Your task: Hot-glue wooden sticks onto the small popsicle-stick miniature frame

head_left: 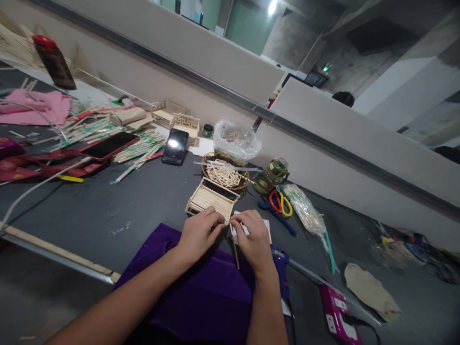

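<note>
A small frame model built of thin wooden sticks (210,197) lies on the dark table in front of me. My left hand (201,231) is closed at its near right corner, with thumb and fingertips pinched on the edge. Close beside it, my right hand (253,237) pinches at the same corner. From between the fingertips a thin wooden stick (235,251) slants down toward me; its upper end is hidden by the fingers. White paper (266,230) lies partly under my right hand. Below my hands is purple cloth (201,287).
Behind the model stands a basket of short sticks (223,173). To the right are scissors (280,202), a green jar (272,175), a blue glue gun (281,270) and a purple power strip (339,314). Phones (175,146) and bundled chopsticks (140,143) lie left.
</note>
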`<state>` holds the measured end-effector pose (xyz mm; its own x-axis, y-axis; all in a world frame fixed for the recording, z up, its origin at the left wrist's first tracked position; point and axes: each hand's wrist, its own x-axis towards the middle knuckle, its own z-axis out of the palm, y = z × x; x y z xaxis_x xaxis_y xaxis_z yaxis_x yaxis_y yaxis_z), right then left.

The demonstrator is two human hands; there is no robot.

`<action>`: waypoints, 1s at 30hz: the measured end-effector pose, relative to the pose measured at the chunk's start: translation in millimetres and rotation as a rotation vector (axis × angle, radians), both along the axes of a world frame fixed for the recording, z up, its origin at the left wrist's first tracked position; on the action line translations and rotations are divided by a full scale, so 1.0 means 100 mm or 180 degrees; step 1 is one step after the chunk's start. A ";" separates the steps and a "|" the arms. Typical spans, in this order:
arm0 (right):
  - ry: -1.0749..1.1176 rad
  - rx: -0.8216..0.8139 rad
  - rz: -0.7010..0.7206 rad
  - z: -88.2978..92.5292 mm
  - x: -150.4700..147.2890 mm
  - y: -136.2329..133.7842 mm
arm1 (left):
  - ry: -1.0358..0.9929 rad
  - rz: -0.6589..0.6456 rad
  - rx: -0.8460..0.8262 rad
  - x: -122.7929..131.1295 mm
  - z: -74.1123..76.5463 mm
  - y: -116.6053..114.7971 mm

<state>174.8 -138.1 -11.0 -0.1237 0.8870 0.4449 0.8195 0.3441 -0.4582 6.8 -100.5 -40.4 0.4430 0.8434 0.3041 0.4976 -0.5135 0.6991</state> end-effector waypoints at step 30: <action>-0.0083 -0.0063 -0.0006 0.00 -0.03 -0.01 | 0.0259 -0.0021 0.0223 -0.01 -0.03 0.01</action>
